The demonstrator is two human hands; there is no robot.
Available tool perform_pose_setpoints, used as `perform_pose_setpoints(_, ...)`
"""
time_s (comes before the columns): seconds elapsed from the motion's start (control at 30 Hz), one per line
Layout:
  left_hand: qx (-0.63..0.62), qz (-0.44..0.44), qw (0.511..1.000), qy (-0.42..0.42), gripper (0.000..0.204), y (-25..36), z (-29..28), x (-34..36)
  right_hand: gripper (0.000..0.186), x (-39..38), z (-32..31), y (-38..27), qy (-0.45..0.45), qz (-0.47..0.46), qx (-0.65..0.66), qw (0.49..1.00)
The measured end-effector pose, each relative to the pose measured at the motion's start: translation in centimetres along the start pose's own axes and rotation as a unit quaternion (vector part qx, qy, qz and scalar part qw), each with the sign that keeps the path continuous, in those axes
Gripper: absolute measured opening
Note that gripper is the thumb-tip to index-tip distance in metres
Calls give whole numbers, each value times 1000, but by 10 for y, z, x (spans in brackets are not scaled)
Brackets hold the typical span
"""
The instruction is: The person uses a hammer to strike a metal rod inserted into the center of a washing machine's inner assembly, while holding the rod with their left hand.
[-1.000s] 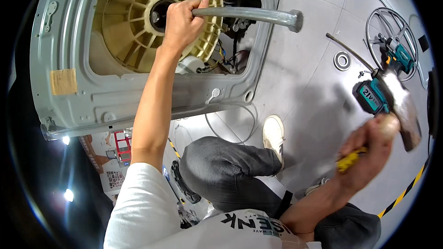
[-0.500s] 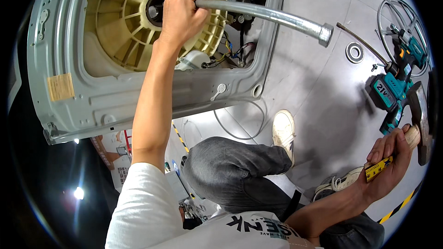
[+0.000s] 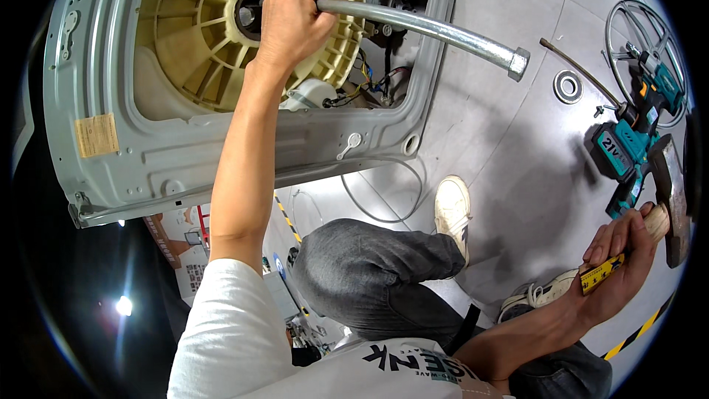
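My left hand is wrapped round a long grey metal rod with a thick hexagonal head at its right end. The fist is in front of the yellow ribbed plastic tub of a washing machine, beside the dark round hub opening. Part of the hub is hidden by the hand, and whether the rod's inner end sits in it I cannot tell. Low on the right, my right hand grips a hammer by its wooden handle, which bears a yellow label. The hammer's dark head is apart from the rod.
The grey metal cabinet surrounds the tub, with loose wires inside its opening. On the tiled floor to the right lie a ring bearing, a thin dark rod, a small bolt and a teal cordless tool.
The rod's hexagonal end has dipped slightly toward me. The hammer and my right hand have shifted a little; both grips are unchanged.
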State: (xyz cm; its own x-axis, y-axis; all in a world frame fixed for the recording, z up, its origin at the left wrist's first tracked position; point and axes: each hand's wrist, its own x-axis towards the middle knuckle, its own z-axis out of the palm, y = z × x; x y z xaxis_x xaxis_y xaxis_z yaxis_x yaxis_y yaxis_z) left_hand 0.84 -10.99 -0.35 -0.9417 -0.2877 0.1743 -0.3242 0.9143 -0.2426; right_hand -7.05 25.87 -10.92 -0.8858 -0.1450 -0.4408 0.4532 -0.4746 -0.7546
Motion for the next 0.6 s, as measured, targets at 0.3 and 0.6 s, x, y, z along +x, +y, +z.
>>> perform_pose_setpoints(0.3, -28, 46, 998, 28, 39, 1, 9, 8, 15, -31, 29, 13, -35, 20, -78, 996)
perform_pose_setpoints(0.6, -100, -49, 994, -21, 37, 3, 3, -7, 12, -29, 40, 19, -66, 130, -69, 987)
